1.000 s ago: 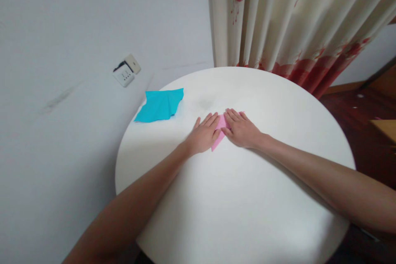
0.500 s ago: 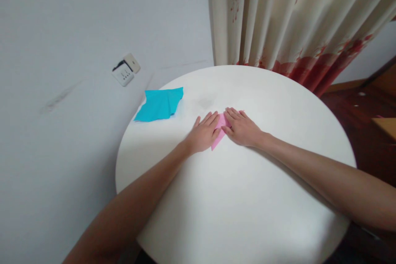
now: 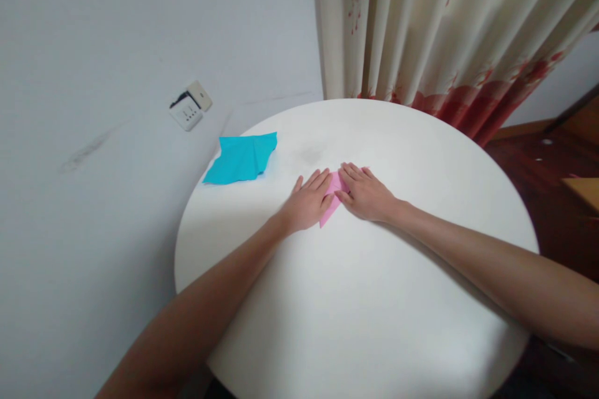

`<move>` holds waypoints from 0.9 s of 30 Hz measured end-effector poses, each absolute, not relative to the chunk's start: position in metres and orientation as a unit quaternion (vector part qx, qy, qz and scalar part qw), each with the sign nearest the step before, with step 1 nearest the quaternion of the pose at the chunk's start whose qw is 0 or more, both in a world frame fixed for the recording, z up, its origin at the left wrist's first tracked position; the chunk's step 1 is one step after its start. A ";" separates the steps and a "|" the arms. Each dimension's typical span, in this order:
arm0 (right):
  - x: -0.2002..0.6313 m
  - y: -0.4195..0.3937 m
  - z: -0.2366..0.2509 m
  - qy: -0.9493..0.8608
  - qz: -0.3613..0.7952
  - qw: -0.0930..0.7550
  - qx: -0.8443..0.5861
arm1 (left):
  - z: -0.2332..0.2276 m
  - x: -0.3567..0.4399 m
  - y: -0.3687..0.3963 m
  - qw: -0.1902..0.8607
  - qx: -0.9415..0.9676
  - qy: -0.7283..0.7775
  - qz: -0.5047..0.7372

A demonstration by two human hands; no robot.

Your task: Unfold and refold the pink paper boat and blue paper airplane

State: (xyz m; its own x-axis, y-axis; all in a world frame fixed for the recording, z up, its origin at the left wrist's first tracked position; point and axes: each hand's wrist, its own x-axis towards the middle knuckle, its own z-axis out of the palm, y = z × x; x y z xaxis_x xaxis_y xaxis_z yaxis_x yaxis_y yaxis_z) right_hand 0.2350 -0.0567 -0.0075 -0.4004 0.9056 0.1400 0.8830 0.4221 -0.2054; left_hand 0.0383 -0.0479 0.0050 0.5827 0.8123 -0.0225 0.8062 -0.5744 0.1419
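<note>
Head cam: left hand (image 3: 306,202) and right hand (image 3: 367,194) are both laid flat, palms down, fingers stretched out, resting on the pink sheet (image 3: 335,183) without gripping it. That sheet's on the white table (image 3: 374,299), showing between them, one corner poking toward the person. Blue sheet (image 3: 241,159) lies rumpled near the left edge, by the wall (image 3: 116,43). Red-and-cream curtain (image 3: 421,31) hangs out back.

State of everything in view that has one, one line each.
Left hand: palm down, fingers slightly spread, on the pink sheet.
Right hand: palm down, flat, on the pink sheet.
Pink sheet: flat, partly covered; folding unclear.
Blue sheet: spread out, creased, untouched.
Curtain: hanging in folds.
White wall socket: front holes exposed.
</note>
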 end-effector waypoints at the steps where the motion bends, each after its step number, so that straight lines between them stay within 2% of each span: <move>1: 0.235 -0.057 -0.007 -0.835 0.049 0.113 -0.536 | 0.005 0.038 -0.048 0.067 0.887 0.456 0.022; 27: 0.234 -0.057 -0.007 -0.834 0.051 0.106 -0.539 | 0.005 0.038 -0.048 0.062 0.886 0.458 0.018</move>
State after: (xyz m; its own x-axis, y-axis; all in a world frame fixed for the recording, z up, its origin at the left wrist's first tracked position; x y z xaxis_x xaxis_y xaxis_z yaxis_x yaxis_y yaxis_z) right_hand 0.2343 -0.0574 -0.0068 -0.3964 0.9100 0.1216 0.8881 0.4136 -0.2004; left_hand 0.0382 -0.0478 0.0045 0.5794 0.8146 -0.0253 0.8101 -0.5723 0.1272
